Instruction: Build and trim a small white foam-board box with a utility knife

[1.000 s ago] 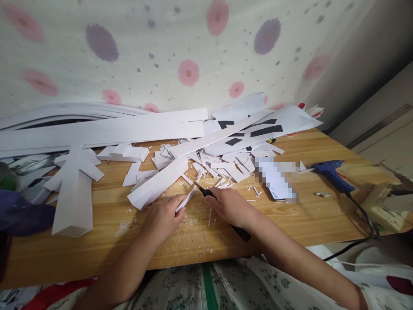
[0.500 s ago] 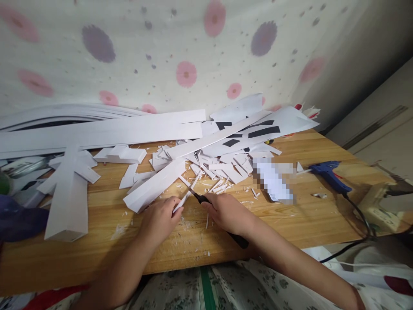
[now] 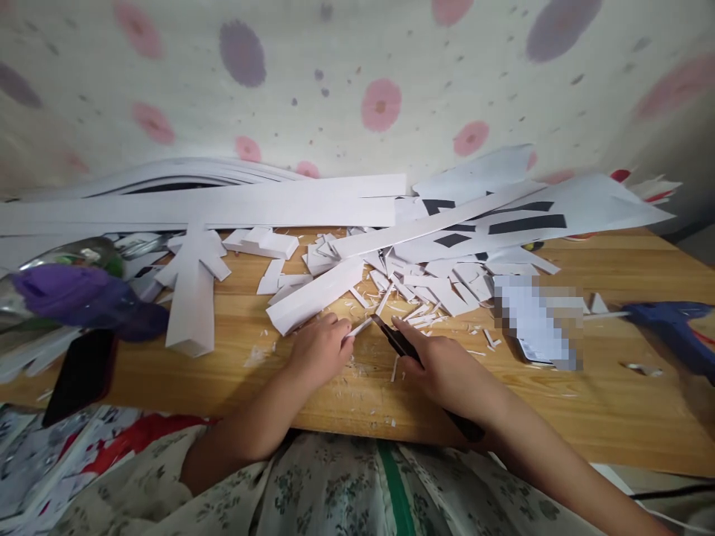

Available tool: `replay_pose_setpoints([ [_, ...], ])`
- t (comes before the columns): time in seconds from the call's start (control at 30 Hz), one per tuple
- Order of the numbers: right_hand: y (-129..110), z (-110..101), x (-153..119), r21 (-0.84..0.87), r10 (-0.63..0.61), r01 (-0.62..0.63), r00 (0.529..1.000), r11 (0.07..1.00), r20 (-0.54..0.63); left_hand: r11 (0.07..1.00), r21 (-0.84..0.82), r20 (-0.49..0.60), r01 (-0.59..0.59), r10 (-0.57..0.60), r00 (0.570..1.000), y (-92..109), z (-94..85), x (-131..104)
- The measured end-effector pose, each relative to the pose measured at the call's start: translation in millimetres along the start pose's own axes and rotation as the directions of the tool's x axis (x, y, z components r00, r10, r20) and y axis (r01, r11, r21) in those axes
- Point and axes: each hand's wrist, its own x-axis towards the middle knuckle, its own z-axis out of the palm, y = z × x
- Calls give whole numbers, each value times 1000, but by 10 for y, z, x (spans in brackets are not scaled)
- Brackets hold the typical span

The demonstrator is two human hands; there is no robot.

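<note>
While the left hand (image 3: 321,350) pinches a narrow white strip (image 3: 358,327) in its fingers, the right hand (image 3: 447,365) grasps a black-handled knife (image 3: 399,342), its blade beside the strip's protruding end; whether they touch cannot be told. Ahead of the fingers, white offcuts (image 3: 453,295) litter the wooden tabletop (image 3: 603,409). Well to their right lies a blue glue gun (image 3: 667,331).

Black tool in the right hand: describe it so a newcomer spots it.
On the wooden table, look toward the middle of its near edge. There the right hand holds the black tool, its tip beside the white strip in the left hand. Slim and dark, it stands out from the pale scraps beyond.
</note>
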Motion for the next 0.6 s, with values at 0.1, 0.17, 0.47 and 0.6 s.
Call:
replay_pose_setpoints([
  [0.1,-51,44,6,-93,2,1,999,996,32,1000,-1,16,-5,5,1000,-6,5,-2],
  [0.17,-82,72,20,-139,6,-1,999,990,36,1000,-2,22,-11,11,1000,-4,2,-10],
  [0.47,-173,78,58,-268,13,-5,1000,963,28,1000,-4,37,-30,30,999,5,-23,-7],
  [0.6,-171,88,67,-337,19,-11,1000,941,19,999,-11,42,-36,37,998,-8,-15,0],
])
